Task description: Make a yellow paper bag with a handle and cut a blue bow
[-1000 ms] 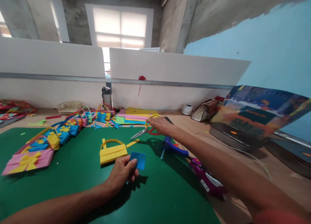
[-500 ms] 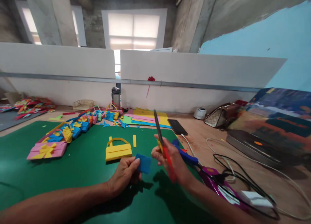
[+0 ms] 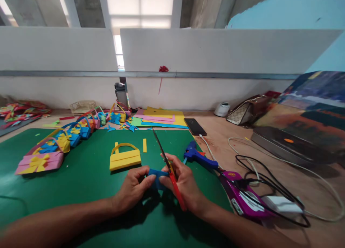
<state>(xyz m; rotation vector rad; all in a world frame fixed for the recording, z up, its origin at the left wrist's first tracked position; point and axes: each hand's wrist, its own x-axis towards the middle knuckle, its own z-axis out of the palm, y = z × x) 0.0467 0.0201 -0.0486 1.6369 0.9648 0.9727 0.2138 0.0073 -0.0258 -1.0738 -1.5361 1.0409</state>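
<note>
Between both hands is a small blue piece of paper or felt (image 3: 155, 176), bent along its middle. My left hand (image 3: 134, 187) pinches its left side between thumb and fingers. My right hand (image 3: 185, 185) grips the right side with thumb and fingertips, and also keeps hold of red-handled scissors (image 3: 175, 187), whose blades point up and away. Just beyond my left hand stands a small yellow handbag shape (image 3: 125, 159) with a curved handle. A narrow yellow strip (image 3: 145, 145) lies to its right on the green mat (image 3: 88, 183).
A blue glue gun (image 3: 201, 156) lies right of my hands, near a purple power strip (image 3: 242, 197) with tangled cables. Several finished little bags (image 3: 40, 161) line the left. Coloured sheets (image 3: 164, 117), a phone (image 3: 195, 126) and a bottle (image 3: 121, 93) sit at the back.
My right hand has come left and down to grasp the blue piece, scissors still in it. The piece, flat before, is now bent. The camera view has tilted down.
</note>
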